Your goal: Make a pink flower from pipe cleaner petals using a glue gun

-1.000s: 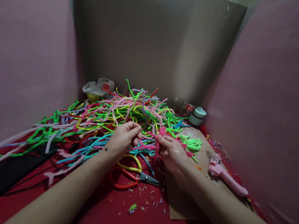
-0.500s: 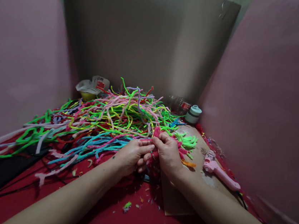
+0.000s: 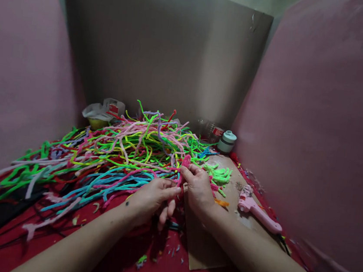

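Between my two hands is a bright pink pipe cleaner (image 3: 186,162), its upper end standing up above the fingers in a folded shape. My right hand (image 3: 197,189) pinches it near that top with thumb and forefinger. Lower down, my left hand (image 3: 158,196) holds the same pink piece between thumb and forefinger, with its other fingers loosely apart below. Right behind the hands rises a large tangled heap of pipe cleaners (image 3: 144,142) in green, pink, yellow, blue and red. Part of the pink piece is hidden by my fingers.
A pink glue gun (image 3: 259,212) lies on a cardboard sheet (image 3: 203,247) at right, near bent green pipe cleaners (image 3: 219,174). A pale lidded jar (image 3: 227,141) and a plastic bag (image 3: 97,112) stand at the back. Scraps (image 3: 141,261) dot the red cloth (image 3: 114,263).
My left hand has dropped slightly below the right one, and its lower fingers have loosened and extended. More of the pink piece shows between the hands. The whole view has shifted a little.
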The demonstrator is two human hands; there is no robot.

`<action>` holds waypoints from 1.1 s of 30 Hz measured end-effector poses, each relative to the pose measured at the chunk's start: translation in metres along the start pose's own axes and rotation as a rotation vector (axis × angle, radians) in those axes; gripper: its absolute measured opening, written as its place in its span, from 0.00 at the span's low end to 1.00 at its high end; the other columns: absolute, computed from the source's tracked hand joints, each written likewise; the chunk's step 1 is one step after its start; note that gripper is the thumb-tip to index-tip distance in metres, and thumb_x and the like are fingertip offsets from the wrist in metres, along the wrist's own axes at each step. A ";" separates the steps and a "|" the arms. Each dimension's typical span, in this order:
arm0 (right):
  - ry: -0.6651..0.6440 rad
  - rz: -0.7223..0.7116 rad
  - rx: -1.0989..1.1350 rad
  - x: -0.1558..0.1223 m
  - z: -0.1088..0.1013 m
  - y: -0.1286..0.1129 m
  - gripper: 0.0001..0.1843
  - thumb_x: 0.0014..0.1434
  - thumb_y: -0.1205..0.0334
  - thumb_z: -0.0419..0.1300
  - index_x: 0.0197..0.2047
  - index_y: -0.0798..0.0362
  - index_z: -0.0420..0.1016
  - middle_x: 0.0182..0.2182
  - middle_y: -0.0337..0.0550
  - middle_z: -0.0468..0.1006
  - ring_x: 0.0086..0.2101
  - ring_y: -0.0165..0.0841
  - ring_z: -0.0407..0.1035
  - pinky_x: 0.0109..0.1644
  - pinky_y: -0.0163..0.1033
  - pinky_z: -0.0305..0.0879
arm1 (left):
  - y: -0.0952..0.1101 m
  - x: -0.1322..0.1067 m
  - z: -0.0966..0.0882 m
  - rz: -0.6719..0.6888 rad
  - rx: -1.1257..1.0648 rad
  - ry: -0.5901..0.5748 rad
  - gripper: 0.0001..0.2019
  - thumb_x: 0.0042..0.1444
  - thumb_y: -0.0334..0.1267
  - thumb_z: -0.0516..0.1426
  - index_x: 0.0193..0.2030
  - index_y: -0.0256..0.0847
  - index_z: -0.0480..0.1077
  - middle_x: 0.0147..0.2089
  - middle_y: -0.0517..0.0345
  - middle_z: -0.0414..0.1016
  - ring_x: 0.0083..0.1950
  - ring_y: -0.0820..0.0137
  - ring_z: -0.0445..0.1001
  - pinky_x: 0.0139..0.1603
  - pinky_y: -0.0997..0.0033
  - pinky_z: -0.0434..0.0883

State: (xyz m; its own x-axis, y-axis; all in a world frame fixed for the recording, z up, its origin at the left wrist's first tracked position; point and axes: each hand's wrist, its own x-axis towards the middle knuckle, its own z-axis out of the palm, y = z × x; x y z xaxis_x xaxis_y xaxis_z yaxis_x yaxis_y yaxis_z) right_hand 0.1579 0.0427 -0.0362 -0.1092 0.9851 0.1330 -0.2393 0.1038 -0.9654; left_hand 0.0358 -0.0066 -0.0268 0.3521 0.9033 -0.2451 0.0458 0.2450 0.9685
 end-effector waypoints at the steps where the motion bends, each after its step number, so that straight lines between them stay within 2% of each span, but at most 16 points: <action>1: 0.004 -0.004 0.011 0.000 0.000 -0.002 0.14 0.46 0.54 0.62 0.22 0.54 0.64 0.16 0.32 0.62 0.18 0.23 0.53 0.22 0.32 0.50 | 0.003 0.000 -0.004 -0.010 0.094 0.063 0.16 0.49 0.51 0.55 0.31 0.39 0.62 0.15 0.64 0.67 0.11 0.76 0.60 0.10 0.80 0.54; 4: -0.024 0.042 0.052 -0.001 -0.002 -0.006 0.14 0.45 0.56 0.63 0.20 0.55 0.64 0.15 0.32 0.62 0.18 0.22 0.53 0.23 0.32 0.51 | 0.016 0.000 -0.015 0.143 0.249 0.352 0.18 0.44 0.49 0.59 0.36 0.39 0.64 0.14 0.71 0.61 0.13 0.78 0.59 0.14 0.80 0.54; 6: -0.060 0.100 0.083 -0.001 -0.004 -0.005 0.14 0.43 0.57 0.64 0.19 0.56 0.65 0.15 0.32 0.62 0.17 0.23 0.53 0.22 0.32 0.51 | 0.026 0.001 -0.018 0.236 0.300 0.425 0.15 0.45 0.47 0.59 0.34 0.38 0.67 0.15 0.70 0.62 0.16 0.78 0.59 0.17 0.79 0.55; 8: -0.084 0.144 0.122 -0.002 -0.006 -0.002 0.13 0.42 0.57 0.65 0.20 0.56 0.67 0.16 0.34 0.65 0.18 0.23 0.55 0.22 0.32 0.53 | 0.035 0.002 -0.020 0.271 0.406 0.437 0.13 0.47 0.46 0.56 0.23 0.38 0.66 0.14 0.67 0.61 0.16 0.78 0.58 0.18 0.78 0.55; 11: -0.125 0.173 0.170 -0.003 -0.011 0.003 0.12 0.41 0.57 0.66 0.22 0.57 0.70 0.18 0.37 0.68 0.20 0.25 0.59 0.24 0.33 0.56 | 0.043 0.006 -0.022 0.257 0.503 0.386 0.13 0.47 0.44 0.55 0.18 0.38 0.63 0.14 0.66 0.61 0.16 0.78 0.57 0.18 0.77 0.54; 14: -0.190 0.174 0.180 -0.004 -0.015 0.006 0.11 0.42 0.58 0.66 0.23 0.57 0.72 0.19 0.38 0.69 0.21 0.26 0.61 0.27 0.34 0.58 | 0.044 0.010 -0.027 0.276 0.470 0.407 0.14 0.48 0.45 0.55 0.19 0.38 0.64 0.15 0.66 0.60 0.17 0.79 0.56 0.19 0.77 0.53; 16: -0.211 0.172 0.166 -0.005 -0.016 0.007 0.10 0.43 0.58 0.65 0.24 0.57 0.72 0.19 0.37 0.69 0.21 0.25 0.60 0.27 0.33 0.57 | 0.041 0.011 -0.030 0.288 0.372 0.412 0.13 0.47 0.46 0.57 0.23 0.37 0.68 0.19 0.65 0.64 0.19 0.79 0.56 0.21 0.77 0.54; 19: -0.236 0.167 0.120 -0.009 -0.014 0.006 0.09 0.44 0.59 0.64 0.23 0.56 0.71 0.18 0.35 0.67 0.19 0.24 0.56 0.26 0.33 0.53 | 0.033 0.010 -0.029 0.219 0.228 0.314 0.15 0.44 0.46 0.60 0.33 0.35 0.73 0.25 0.61 0.70 0.22 0.78 0.60 0.23 0.76 0.56; 22: -0.273 0.164 0.075 -0.014 -0.012 0.006 0.09 0.44 0.62 0.64 0.20 0.57 0.70 0.16 0.34 0.65 0.19 0.23 0.54 0.25 0.33 0.49 | 0.025 0.009 -0.021 0.173 0.165 0.263 0.12 0.42 0.43 0.61 0.30 0.35 0.73 0.24 0.60 0.70 0.24 0.76 0.62 0.26 0.75 0.58; 24: -0.277 0.182 0.055 -0.016 -0.010 0.007 0.09 0.44 0.63 0.63 0.19 0.56 0.68 0.15 0.32 0.63 0.18 0.23 0.52 0.23 0.33 0.46 | 0.020 0.009 -0.015 0.191 0.189 0.308 0.10 0.42 0.41 0.61 0.25 0.35 0.72 0.22 0.62 0.67 0.24 0.75 0.62 0.27 0.75 0.59; 27: -0.252 0.242 0.052 -0.016 -0.009 0.010 0.10 0.44 0.65 0.61 0.16 0.56 0.64 0.12 0.31 0.59 0.16 0.22 0.48 0.21 0.34 0.41 | 0.015 0.009 -0.008 0.358 0.383 0.479 0.08 0.44 0.40 0.59 0.22 0.36 0.72 0.22 0.62 0.65 0.26 0.75 0.63 0.29 0.74 0.60; 29: -0.238 0.259 0.059 -0.015 -0.009 0.013 0.11 0.43 0.66 0.60 0.15 0.55 0.63 0.11 0.31 0.58 0.15 0.22 0.48 0.21 0.34 0.41 | 0.015 0.009 -0.007 0.432 0.470 0.544 0.08 0.45 0.39 0.58 0.22 0.37 0.73 0.23 0.62 0.66 0.28 0.74 0.64 0.31 0.74 0.60; 31: -0.236 0.268 0.065 -0.015 -0.010 0.016 0.11 0.43 0.67 0.60 0.15 0.55 0.63 0.11 0.31 0.59 0.15 0.23 0.48 0.21 0.34 0.42 | 0.017 0.009 -0.008 0.356 0.425 0.494 0.07 0.44 0.39 0.59 0.24 0.37 0.73 0.23 0.62 0.68 0.27 0.74 0.64 0.30 0.74 0.61; 33: -0.250 0.286 0.067 -0.016 -0.011 0.018 0.09 0.43 0.67 0.60 0.16 0.55 0.64 0.12 0.32 0.60 0.15 0.23 0.50 0.22 0.34 0.44 | 0.020 0.009 -0.011 0.231 0.303 0.389 0.08 0.42 0.39 0.60 0.28 0.36 0.74 0.25 0.61 0.70 0.26 0.74 0.65 0.29 0.74 0.61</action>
State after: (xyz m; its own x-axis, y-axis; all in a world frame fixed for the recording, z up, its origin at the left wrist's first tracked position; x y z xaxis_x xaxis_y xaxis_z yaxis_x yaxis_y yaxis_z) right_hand 0.1659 0.0303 -0.0581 -0.4107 0.9082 -0.0807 -0.2266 -0.1874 -0.9558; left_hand 0.0298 0.0103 -0.0100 0.0157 0.9994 0.0323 0.2961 -0.0355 0.9545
